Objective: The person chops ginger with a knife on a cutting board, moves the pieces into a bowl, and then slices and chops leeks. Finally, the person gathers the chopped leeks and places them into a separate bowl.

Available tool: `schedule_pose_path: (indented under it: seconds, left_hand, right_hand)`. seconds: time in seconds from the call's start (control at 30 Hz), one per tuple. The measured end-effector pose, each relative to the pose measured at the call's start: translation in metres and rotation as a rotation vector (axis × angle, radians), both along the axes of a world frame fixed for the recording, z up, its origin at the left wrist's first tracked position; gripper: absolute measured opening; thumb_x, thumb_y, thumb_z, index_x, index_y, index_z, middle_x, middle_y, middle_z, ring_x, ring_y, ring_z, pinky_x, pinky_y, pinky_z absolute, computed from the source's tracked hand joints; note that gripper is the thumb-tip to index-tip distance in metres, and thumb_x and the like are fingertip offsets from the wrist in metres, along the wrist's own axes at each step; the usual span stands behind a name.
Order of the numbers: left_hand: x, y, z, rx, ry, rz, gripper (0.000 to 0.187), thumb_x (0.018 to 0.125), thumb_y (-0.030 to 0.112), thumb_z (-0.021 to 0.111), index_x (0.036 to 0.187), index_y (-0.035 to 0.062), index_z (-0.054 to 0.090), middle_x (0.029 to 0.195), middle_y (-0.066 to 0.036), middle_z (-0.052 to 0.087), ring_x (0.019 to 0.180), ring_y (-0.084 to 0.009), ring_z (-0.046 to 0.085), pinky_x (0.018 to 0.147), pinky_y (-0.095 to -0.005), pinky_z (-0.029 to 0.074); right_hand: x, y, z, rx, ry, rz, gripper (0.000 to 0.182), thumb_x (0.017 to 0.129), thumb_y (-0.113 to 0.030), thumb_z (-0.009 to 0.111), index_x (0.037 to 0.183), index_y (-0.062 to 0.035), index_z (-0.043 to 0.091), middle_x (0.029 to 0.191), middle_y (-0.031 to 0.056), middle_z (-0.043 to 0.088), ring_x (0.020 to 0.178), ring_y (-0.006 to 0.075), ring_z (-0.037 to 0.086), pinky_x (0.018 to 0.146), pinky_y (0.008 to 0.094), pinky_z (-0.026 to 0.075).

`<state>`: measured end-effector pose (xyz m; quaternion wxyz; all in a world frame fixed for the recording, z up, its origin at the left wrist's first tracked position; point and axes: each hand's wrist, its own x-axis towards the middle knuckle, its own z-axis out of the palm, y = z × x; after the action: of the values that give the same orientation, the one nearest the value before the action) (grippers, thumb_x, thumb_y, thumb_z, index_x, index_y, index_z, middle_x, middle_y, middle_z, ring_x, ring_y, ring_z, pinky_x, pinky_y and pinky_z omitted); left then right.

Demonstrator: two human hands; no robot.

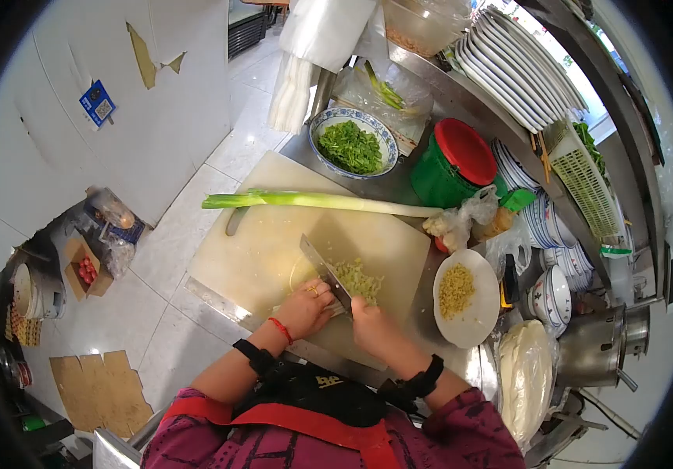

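A cleaver (324, 267) stands on edge over the pale cutting board (242, 250), its handle in my right hand (374, 332). My left hand (307, 309), fingers curled, presses down just left of the blade on a pale piece that my fingers mostly hide. Chopped pale green bits (358, 281) lie in a small heap to the right of the blade. A long leek (328, 202) lies across the far part of the board, its green end to the left. On the right, an oval white dish (479, 327) holds finely chopped yellowish bits (456, 291).
Behind the board are a patterned bowl (390, 156) of chopped greens and a green bucket (434, 173) with a red lid (465, 151). Stacked plates (508, 70), bowls (553, 301) and a metal pot (590, 352) line the right. A floor box (100, 283) stands left.
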<state>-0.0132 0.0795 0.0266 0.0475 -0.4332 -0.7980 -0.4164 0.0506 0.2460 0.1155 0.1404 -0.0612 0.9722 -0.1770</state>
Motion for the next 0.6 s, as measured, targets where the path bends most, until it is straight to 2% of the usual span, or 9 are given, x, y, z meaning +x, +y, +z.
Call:
schedule_pose_path:
  seconds: [0.17,0.23,0.37,0.43,0.53,0.6]
  left_hand:
    - [0.003,-0.001,-0.001,-0.019,-0.034,0.014,0.018,0.070,0.012,0.064,0.083,0.0063,0.054,0.085,-0.011,0.052,0.086,-0.0312,0.051,0.079,-0.0391,0.042]
    - [0.000,-0.002,-0.002,-0.097,-0.066,-0.003,0.026,0.067,0.018,0.068,0.087,0.0072,0.056,0.090,-0.010,0.052,0.092,-0.0304,0.050,0.085,-0.0397,0.041]
    - [0.004,-0.015,0.030,-0.044,0.044,0.140,0.037,0.064,0.023,0.072,0.095,0.0100,0.058,0.101,-0.009,0.051,0.104,-0.0284,0.047,0.091,-0.0392,0.040]
    - [0.003,-0.025,0.040,-0.213,-0.022,0.109,0.045,0.061,0.027,0.075,0.101,0.0140,0.058,0.105,-0.008,0.049,0.108,-0.0285,0.044,0.093,-0.0405,0.038]
    - [0.003,-0.026,0.018,-0.082,-0.130,0.070,0.040,0.061,0.023,0.075,0.096,0.0126,0.058,0.096,-0.008,0.050,0.103,-0.0323,0.045,0.092,-0.0409,0.038]
    - [0.006,-0.022,0.010,-0.074,-0.130,0.067,0.038,0.062,0.023,0.074,0.095,0.0116,0.057,0.097,-0.008,0.050,0.104,-0.0325,0.045,0.091,-0.0409,0.039]
  right_hand:
    - [0.008,0.001,0.009,-0.098,0.047,0.021,0.015,0.077,-0.001,0.049,0.088,0.0040,0.040,0.065,0.0259,0.056,0.062,0.0436,0.057,0.055,0.0488,0.046]
    - [0.000,-0.004,-0.018,0.004,-0.017,-0.055,0.019,0.075,-0.001,0.049,0.093,0.0034,0.042,0.070,0.0252,0.059,0.069,0.0411,0.060,0.061,0.0481,0.048]
    - [-0.001,-0.009,-0.026,-0.042,0.042,-0.040,0.022,0.073,0.000,0.050,0.093,0.0047,0.042,0.069,0.0246,0.059,0.069,0.0409,0.060,0.061,0.0475,0.048]
    - [0.000,-0.011,-0.020,-0.045,0.056,-0.045,0.023,0.072,0.000,0.051,0.093,0.0049,0.042,0.067,0.0241,0.059,0.068,0.0407,0.060,0.060,0.0475,0.048]
    - [0.000,-0.013,-0.022,-0.019,0.086,-0.030,0.022,0.072,0.000,0.051,0.092,0.0041,0.042,0.065,0.0237,0.058,0.066,0.0400,0.061,0.058,0.0469,0.049]
    - [0.001,-0.014,-0.021,-0.025,0.087,-0.038,0.021,0.072,0.000,0.050,0.091,0.0041,0.042,0.064,0.0234,0.058,0.065,0.0398,0.061,0.058,0.0464,0.049]
